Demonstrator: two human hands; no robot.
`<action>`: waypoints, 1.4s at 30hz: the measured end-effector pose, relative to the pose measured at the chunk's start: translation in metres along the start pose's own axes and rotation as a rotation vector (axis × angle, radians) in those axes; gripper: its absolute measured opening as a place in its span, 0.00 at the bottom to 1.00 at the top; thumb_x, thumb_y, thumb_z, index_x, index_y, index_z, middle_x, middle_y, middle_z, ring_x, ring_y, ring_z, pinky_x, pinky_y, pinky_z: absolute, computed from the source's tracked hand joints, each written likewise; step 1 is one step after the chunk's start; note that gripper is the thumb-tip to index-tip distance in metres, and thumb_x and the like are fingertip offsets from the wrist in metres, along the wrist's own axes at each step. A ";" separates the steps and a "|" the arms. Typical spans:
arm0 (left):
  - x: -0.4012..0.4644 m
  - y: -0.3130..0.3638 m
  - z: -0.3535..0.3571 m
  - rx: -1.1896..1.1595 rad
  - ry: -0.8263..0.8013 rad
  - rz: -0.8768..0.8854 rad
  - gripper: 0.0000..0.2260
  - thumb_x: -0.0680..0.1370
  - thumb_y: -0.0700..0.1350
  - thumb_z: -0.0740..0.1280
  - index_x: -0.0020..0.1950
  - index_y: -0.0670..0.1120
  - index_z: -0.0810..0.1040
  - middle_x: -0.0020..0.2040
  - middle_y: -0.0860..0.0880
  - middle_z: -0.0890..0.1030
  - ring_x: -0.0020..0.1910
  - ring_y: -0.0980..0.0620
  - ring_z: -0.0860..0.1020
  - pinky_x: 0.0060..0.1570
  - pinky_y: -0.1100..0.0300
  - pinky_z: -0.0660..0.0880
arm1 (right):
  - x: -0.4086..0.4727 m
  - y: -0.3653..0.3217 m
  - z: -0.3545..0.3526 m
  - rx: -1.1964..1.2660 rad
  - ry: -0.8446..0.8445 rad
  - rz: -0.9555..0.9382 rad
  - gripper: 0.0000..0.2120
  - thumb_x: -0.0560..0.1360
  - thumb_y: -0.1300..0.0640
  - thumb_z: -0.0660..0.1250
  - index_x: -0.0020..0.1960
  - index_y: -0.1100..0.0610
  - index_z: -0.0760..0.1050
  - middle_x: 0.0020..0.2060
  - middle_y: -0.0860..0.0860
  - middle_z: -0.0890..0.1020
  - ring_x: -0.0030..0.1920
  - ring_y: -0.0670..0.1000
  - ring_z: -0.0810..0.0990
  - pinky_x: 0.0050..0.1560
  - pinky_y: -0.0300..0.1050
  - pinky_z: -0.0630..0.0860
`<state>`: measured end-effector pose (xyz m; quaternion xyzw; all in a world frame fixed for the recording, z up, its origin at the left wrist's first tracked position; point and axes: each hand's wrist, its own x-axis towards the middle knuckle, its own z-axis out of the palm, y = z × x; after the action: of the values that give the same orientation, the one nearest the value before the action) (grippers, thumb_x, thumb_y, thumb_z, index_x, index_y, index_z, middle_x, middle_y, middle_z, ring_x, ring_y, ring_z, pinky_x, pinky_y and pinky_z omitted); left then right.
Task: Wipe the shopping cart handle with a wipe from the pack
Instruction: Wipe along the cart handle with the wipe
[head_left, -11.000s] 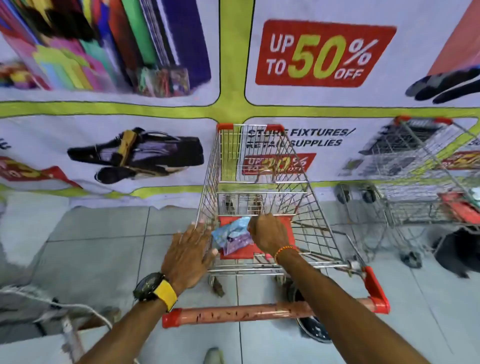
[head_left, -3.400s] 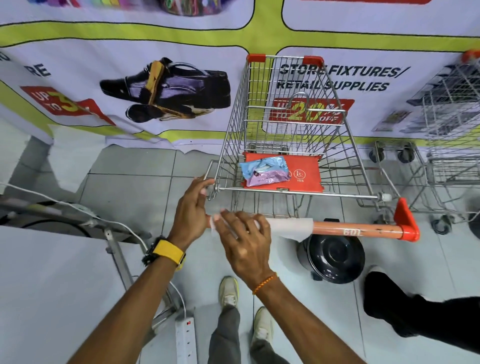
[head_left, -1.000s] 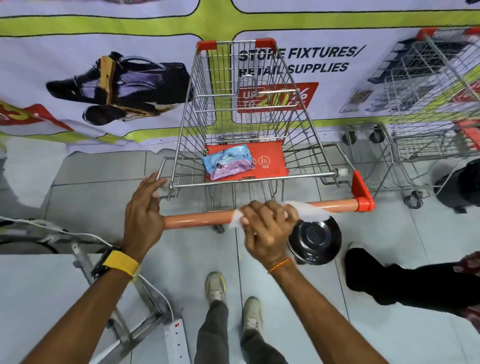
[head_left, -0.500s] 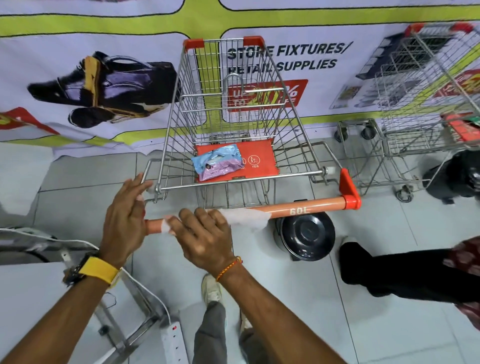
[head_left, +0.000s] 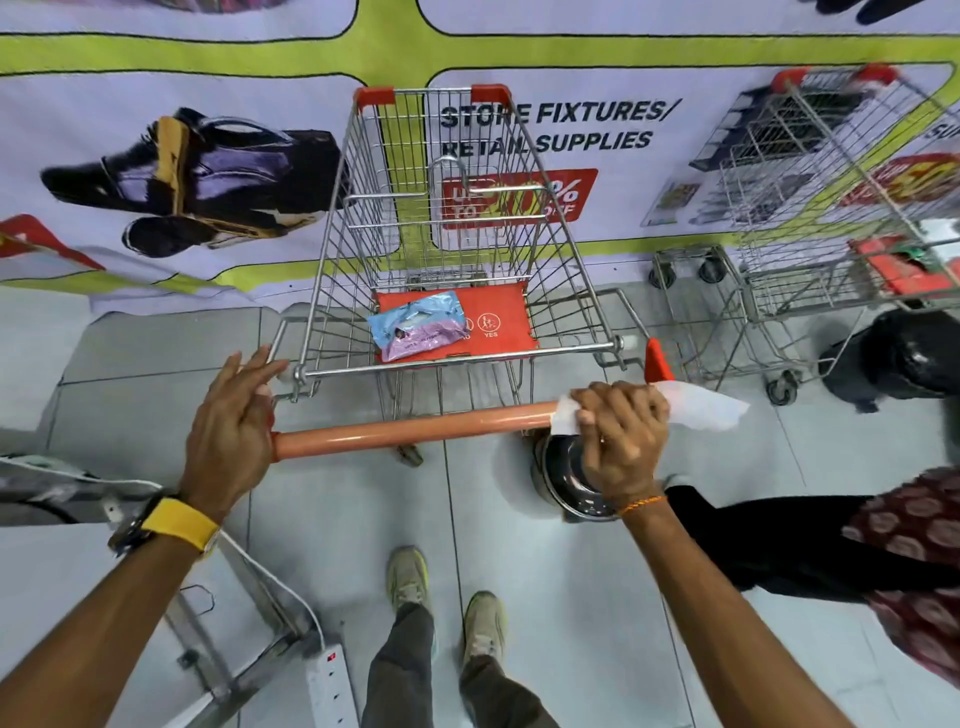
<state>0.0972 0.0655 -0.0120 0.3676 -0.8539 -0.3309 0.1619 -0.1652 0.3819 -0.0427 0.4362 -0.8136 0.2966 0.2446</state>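
Note:
A wire shopping cart (head_left: 447, 228) stands in front of me with an orange handle (head_left: 410, 430) running left to right. My right hand (head_left: 621, 441) is wrapped over the handle's right end, pressing a white wipe (head_left: 698, 409) around it; the wipe's loose end sticks out to the right. My left hand (head_left: 231, 426) rests on the handle's left end, fingers spread toward the cart frame. The blue and purple wipe pack (head_left: 418, 325) lies on the cart's red child-seat flap (head_left: 498, 325).
A second wire cart (head_left: 831, 218) stands at the right by the printed banner wall. A dark round bin (head_left: 563, 475) sits under the handle. Another person's dark-sleeved arm (head_left: 779, 540) reaches in from the right. A power strip (head_left: 332, 686) and metal stand lie at lower left.
My right hand has slid the wipe along the handle from the left part to the right end. My left hand has stayed at the left end.

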 end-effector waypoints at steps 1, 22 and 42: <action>0.000 0.000 0.002 -0.018 0.009 0.007 0.20 0.81 0.44 0.52 0.67 0.45 0.76 0.74 0.46 0.71 0.77 0.44 0.62 0.74 0.55 0.57 | 0.000 0.005 -0.003 -0.007 0.002 -0.001 0.13 0.80 0.58 0.62 0.51 0.58 0.85 0.45 0.55 0.86 0.44 0.59 0.80 0.52 0.56 0.69; -0.009 0.001 0.008 -0.064 0.020 -0.012 0.18 0.81 0.37 0.55 0.66 0.52 0.75 0.73 0.52 0.69 0.75 0.52 0.61 0.74 0.56 0.57 | -0.005 -0.202 0.072 0.176 -0.224 -0.232 0.12 0.81 0.58 0.64 0.63 0.54 0.80 0.59 0.53 0.84 0.51 0.58 0.81 0.51 0.52 0.75; 0.001 0.046 -0.005 0.645 -0.136 0.024 0.28 0.70 0.33 0.67 0.70 0.37 0.72 0.72 0.37 0.72 0.73 0.34 0.66 0.67 0.34 0.65 | 0.012 0.065 -0.103 -0.022 -0.526 0.123 0.36 0.65 0.79 0.73 0.68 0.54 0.79 0.71 0.48 0.76 0.68 0.57 0.80 0.70 0.48 0.73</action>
<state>0.0753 0.0858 0.0234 0.3668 -0.9279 -0.0650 -0.0161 -0.2126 0.4760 0.0206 0.4452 -0.8774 0.1783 0.0109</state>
